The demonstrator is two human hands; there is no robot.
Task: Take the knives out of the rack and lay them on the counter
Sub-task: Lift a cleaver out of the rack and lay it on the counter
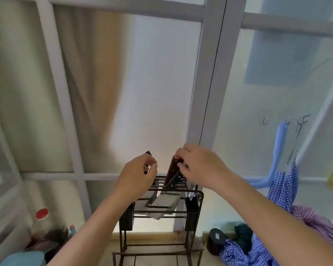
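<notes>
Bare forearms reach up the middle of the shot, and both hands are up at the top of the black wire rack point(192, 192), which stands on the tiled desk point(154, 261) against the frosted window point(158, 83). Left hand point(137, 177): fingers point(152, 168) curled around a dark handle point(148, 154) whose tip pokes out above the knuckles. That looks like a proper closed hold, though the hand hides most of the handle. Right hand point(200, 166): fingers point(178, 156) pinched on the top of the brown riveted handle point(173, 167), a lighter fingertip hold, probably just to steady or start the lift.

Below the hands the knives are plainly in the rack, not on the desk. A broad cleaver blade point(164, 201) slants through the slots, a second dark handle point(176, 180) crosses beside the brown one, and another blade edge point(155, 215) hangs lower. Handles point up so they can be drawn straight out; my read is the pull is only just beginning, one knife per hand.

Off to the sides, well apart: a red-capped bottle point(41, 219) low left, checked cloth point(283, 189) hanging right. Far back, pale window frames point(210, 73) and a curtain point(88, 83) behind the glass.
</notes>
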